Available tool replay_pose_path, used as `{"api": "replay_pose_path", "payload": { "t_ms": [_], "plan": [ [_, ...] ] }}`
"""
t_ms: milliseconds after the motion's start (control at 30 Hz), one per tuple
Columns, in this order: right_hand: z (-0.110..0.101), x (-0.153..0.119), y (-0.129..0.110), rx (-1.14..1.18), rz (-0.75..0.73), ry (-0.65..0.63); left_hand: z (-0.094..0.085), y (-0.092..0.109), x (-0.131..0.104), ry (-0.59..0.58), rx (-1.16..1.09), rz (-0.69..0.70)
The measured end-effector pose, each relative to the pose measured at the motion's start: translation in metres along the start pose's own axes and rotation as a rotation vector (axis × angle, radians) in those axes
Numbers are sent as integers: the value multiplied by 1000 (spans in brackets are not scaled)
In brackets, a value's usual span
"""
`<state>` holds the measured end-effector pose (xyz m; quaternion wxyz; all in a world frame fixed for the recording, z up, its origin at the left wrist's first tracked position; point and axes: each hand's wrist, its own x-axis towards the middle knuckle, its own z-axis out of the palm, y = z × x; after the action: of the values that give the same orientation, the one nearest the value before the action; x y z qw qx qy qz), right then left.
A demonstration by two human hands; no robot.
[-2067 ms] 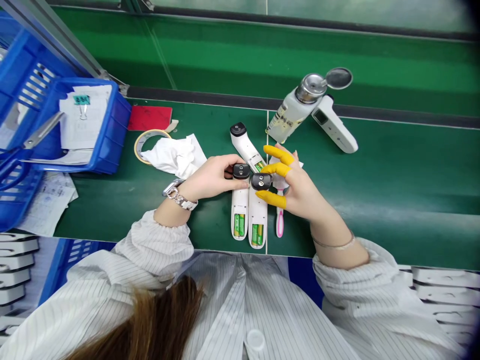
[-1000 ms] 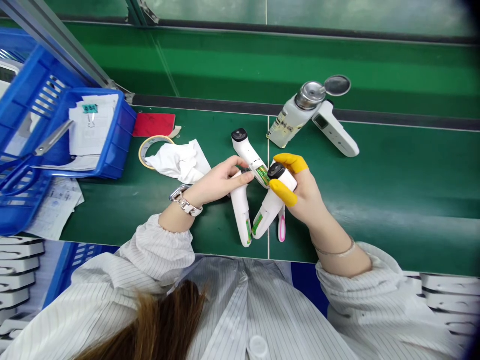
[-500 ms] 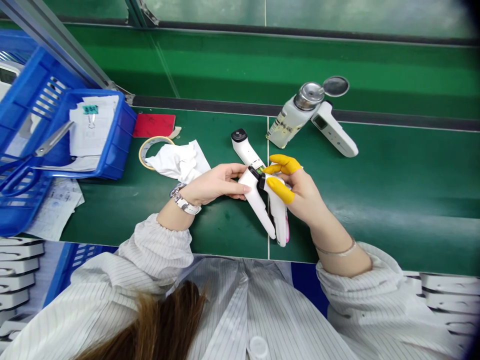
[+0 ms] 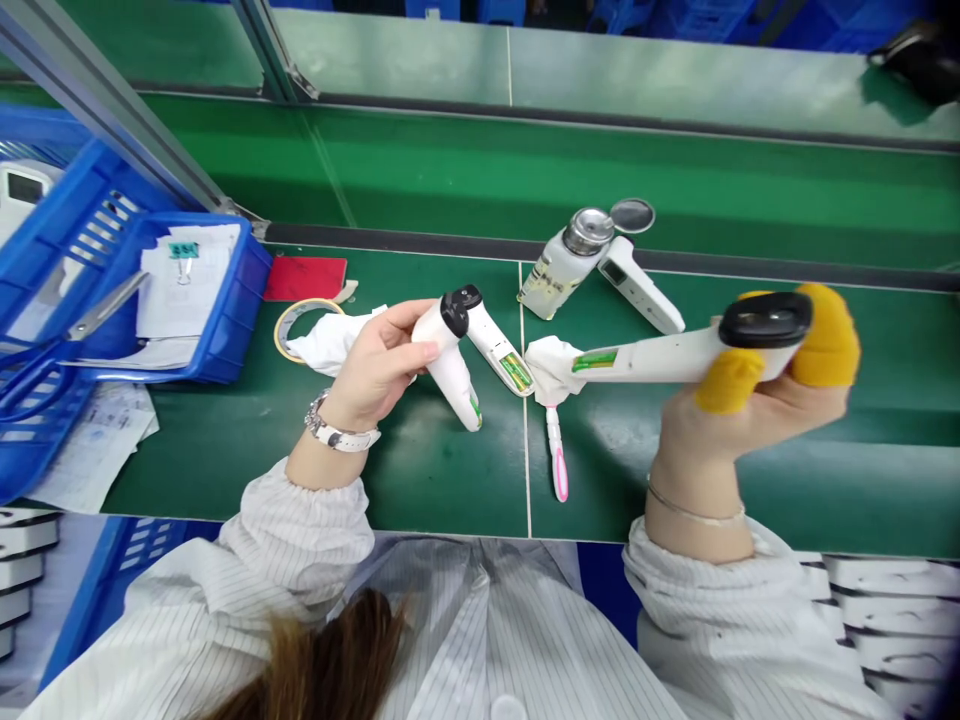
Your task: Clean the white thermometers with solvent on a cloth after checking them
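Note:
My left hand (image 4: 382,365) is closed on a white infrared thermometer (image 4: 448,375) with a black head, its handle pointing down to the right. My right hand (image 4: 757,400), with yellow covers on its fingers, grips another white infrared thermometer (image 4: 660,357) held sideways above the table. The green battery slot at its handle end faces me. Between the hands, a third thermometer (image 4: 489,345) lies with its battery slot uncovered. Beside it is a crumpled white cloth (image 4: 553,368), with a pink-and-white handle (image 4: 556,455) sticking out below; what the handle belongs to is hidden.
A dispenser bottle (image 4: 562,272) with its metal lid up stands behind, next to another thermometer (image 4: 641,285). At left are a tape roll (image 4: 283,330), another white cloth (image 4: 330,338), a red card (image 4: 305,278), scissors (image 4: 105,305) and a blue bin (image 4: 236,310) of papers.
Both hands have drawn apart from the middle, each carrying a thermometer. The right one swung out to the right and turned sideways, uncovering the cloth and pink handle. The view tilted up slightly.

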<state>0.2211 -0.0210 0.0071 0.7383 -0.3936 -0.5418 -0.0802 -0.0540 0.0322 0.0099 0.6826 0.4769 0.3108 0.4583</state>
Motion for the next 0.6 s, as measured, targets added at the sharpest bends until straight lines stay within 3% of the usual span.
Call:
{"api": "replay_pose_path", "payload": {
  "t_ms": [133,267,333,367,433,500,600],
  "plan": [
    [4,-15,14,-85,5,-86,4,-3,0,-9,3,28],
    [13,-31,20,-181,399,-466,5,-3,0,9,89,125],
    [17,-32,19,-189,602,-643,7,0,-4,11,281,250],
    [19,-31,16,-190,658,-671,9,2,-7,11,427,344],
    [23,-29,7,-159,725,-562,15,5,-15,10,783,604],
    [29,-29,-4,-10,864,-352,23,4,-24,-20,1066,936],
    [45,-35,-22,463,1330,-190,37,-3,-31,-133,1230,1216]
  ]
}}
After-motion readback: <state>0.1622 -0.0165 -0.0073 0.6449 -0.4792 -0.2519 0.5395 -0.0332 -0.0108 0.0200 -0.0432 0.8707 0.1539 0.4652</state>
